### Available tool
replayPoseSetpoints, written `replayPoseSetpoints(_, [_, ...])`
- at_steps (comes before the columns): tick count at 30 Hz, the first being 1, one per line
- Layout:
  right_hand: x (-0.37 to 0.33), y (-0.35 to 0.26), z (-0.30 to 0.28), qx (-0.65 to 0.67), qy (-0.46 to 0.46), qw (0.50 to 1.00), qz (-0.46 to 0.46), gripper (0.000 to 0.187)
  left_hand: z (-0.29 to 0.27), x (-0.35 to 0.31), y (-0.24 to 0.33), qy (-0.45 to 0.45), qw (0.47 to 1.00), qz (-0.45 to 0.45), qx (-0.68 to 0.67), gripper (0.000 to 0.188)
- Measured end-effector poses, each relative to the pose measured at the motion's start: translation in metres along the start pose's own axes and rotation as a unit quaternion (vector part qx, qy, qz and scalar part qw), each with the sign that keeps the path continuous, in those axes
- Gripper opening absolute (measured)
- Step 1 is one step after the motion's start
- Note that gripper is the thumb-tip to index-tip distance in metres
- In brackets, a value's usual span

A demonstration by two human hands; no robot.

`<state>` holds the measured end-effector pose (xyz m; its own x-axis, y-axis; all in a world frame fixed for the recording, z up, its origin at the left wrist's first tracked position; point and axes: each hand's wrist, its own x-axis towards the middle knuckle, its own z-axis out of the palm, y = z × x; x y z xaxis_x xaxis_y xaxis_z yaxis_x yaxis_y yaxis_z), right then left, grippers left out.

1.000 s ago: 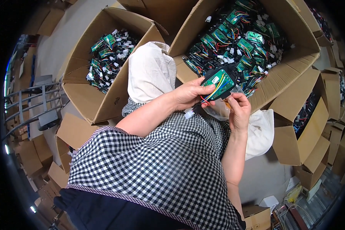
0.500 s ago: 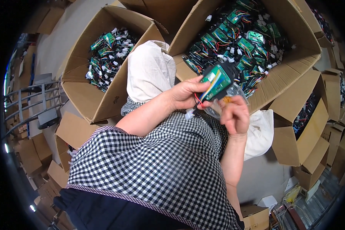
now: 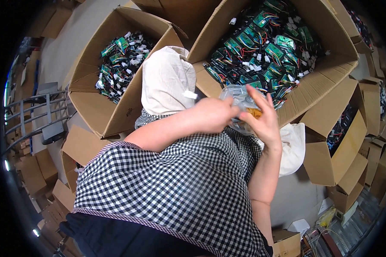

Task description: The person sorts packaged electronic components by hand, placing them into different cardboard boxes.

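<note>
My left hand (image 3: 216, 115) is curled, its back toward me and somewhat blurred; what it grips is hidden beneath it. A white plug connector (image 3: 189, 94) with a dark piece beside it shows just past the knuckles, over my covered left knee. My right hand (image 3: 265, 120) has its thumb and fingers spread, the thumb near my left fingertips. Between and behind the hands lies a clear plastic bag (image 3: 235, 91), with something orange-yellow (image 3: 254, 113) in or on it, partly covered by my right hand.
A large cardboard box (image 3: 313, 85) ahead holds many wired green circuit boards (image 3: 273, 50). Another carton (image 3: 88, 105) at the left has similar boards with white plugs. More open cartons (image 3: 321, 165) stand at the right, and a metal-framed cart (image 3: 34, 115) at the far left.
The green circuit board in my left hand has gone from sight as that hand turned over and moved slightly. My right hand's fingers have spread apart. More of the plastic bag shows.
</note>
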<state>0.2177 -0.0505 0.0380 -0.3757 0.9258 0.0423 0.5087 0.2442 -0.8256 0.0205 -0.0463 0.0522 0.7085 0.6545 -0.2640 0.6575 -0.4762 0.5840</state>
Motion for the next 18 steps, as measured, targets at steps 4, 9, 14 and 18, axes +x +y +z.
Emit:
replayPoseSetpoints(4, [-0.011, 0.044, 0.013, 0.601, 0.083, 0.773, 0.187, 0.065, 0.001, 0.001, -0.009, 0.113, 0.906, 0.331, -0.238, 0.032])
replayPoseSetpoints(9, [0.001, -0.014, 0.014, 0.326, 0.259, 0.908, -0.049, 0.064, -0.005, -0.012, -0.029, 0.027, 0.62, -0.059, -0.782, 0.037])
replayPoseSetpoints(14, [0.012, -0.032, -0.015, -0.196, -0.024, 0.966, -0.168, 0.066, -0.027, -0.019, -0.028, -0.08, 0.898, -0.073, -0.427, 0.037])
replayPoseSetpoints(18, [-0.004, 0.019, -0.016, 0.217, 0.217, 0.952, 0.019, 0.039, -0.091, -0.053, -0.032, 0.236, 0.868, -0.213, -0.382, 0.043])
